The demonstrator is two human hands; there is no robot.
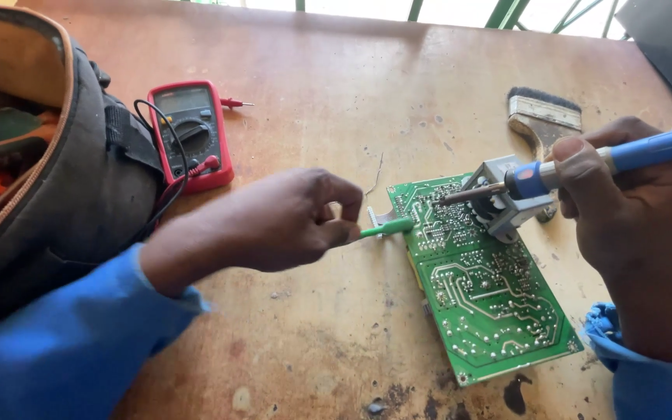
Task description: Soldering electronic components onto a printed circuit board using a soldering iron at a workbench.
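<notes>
A green circuit board [491, 303] lies solder side up on the worn wooden table [336, 85], right of centre. My left hand [289, 222] pinches a thin green-handled tool [386, 228] whose tip touches the board's left edge. In my right hand [631, 202] is a blue soldering iron [631, 155]; its metal tip points at the upper part of the board. A grey metal part [507, 210] sits on the board's top right corner, just under the iron.
A red multimeter [190, 134] with black and red leads lies at the upper left beside an open dark tool bag [64, 171]. A paintbrush [542, 117] rests at the upper right. The table's surface is stained and scorched near the front edge.
</notes>
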